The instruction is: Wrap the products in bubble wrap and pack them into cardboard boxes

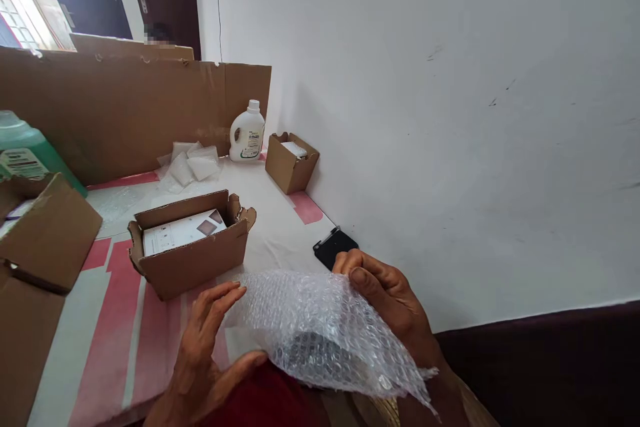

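A sheet or pouch of clear bubble wrap spans the space between my hands at the table's near edge; something dark shows through its lower part, too blurred to name. My right hand pinches the wrap's upper right edge between thumb and fingers. At the left end, my left hand is open, thumb and fingers spread, with the thumb tip against or just beside the wrap. Just beyond my right hand, a flat black object lies on the table, partly covered by my knuckles.
Ahead stands an open cardboard box holding a white printed box. Another carton stands by the wall, near a white jug. Clear plastic packets lie farther back. At left are a cardboard box and a green bottle.
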Tool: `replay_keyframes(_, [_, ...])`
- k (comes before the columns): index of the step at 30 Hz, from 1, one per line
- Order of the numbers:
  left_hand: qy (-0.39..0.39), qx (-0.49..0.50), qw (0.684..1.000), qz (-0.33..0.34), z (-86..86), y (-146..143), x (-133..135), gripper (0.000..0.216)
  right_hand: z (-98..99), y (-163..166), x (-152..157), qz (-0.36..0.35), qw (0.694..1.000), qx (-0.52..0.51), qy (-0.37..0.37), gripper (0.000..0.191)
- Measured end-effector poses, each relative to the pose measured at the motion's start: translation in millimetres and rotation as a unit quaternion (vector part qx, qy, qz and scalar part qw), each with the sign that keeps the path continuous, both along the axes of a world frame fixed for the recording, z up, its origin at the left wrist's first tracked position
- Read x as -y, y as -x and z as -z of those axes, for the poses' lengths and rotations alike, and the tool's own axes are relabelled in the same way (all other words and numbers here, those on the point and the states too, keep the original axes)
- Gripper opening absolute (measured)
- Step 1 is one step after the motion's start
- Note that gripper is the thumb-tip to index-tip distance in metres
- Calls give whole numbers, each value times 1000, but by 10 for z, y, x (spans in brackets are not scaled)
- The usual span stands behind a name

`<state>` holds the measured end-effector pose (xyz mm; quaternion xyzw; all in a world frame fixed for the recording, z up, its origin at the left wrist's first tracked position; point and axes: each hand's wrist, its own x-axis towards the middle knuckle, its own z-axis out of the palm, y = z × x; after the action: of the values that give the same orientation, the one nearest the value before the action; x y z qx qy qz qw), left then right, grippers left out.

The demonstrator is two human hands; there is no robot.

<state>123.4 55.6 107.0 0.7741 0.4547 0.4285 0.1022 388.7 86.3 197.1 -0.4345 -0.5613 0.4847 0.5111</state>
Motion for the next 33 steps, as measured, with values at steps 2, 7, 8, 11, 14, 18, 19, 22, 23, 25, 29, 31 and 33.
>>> replay_keyframes(2, [-18,3,1000,-21,11,-22,-8,49,0,20,16,-1,1000,-8,5,47])
replay_keyframes(7, [-36,4,999,-32,125,89,-76,32,52,-11,0,-23,999,-40,16,46])
replay_keyframes(8, [-22,12,999,-28,135,160,-87,28,83,-23,-21,-27,998,-43,30,47])
replay_keyframes(11, [115,60,991,-43,72,462,-88,22,265,-11,-122,-45,994,-22,98,50])
replay_keyframes(14, [266,71,958,-77,-87,819,-77,37,630,126,-273,-107,976,10,188,53])
replay_keyframes(18, [363,22,927,-95,-146,1153,-146,44,1267,403,-517,-185,959,71,203,53])
replay_keyframes(19, [379,11,920,-98,-102,1201,-181,45,1401,449,-579,-179,962,107,177,53])
replay_keyframes(22, [395,-24,913,-102,137,1293,-289,48,1634,468,-734,-125,966,196,110,47])
replay_keyframes(23, [396,-36,912,-105,228,1314,-316,48,1650,439,-764,-101,968,207,101,44])
replay_keyframes(25, [394,-59,909,-122,384,1346,-342,46,1603,364,-783,-35,969,234,75,37])
replay_keyframes(29, [277,-163,924,-207,495,1355,-270,48,1395,350,-743,66,959,277,-14,27])
replay_keyframes(31, [194,-199,924,-263,471,1332,-211,55,1350,449,-769,51,967,250,-12,27])
replay_keyframes(33, [163,-178,923,-298,440,1298,-172,65,1366,593,-846,19,975,221,13,45])
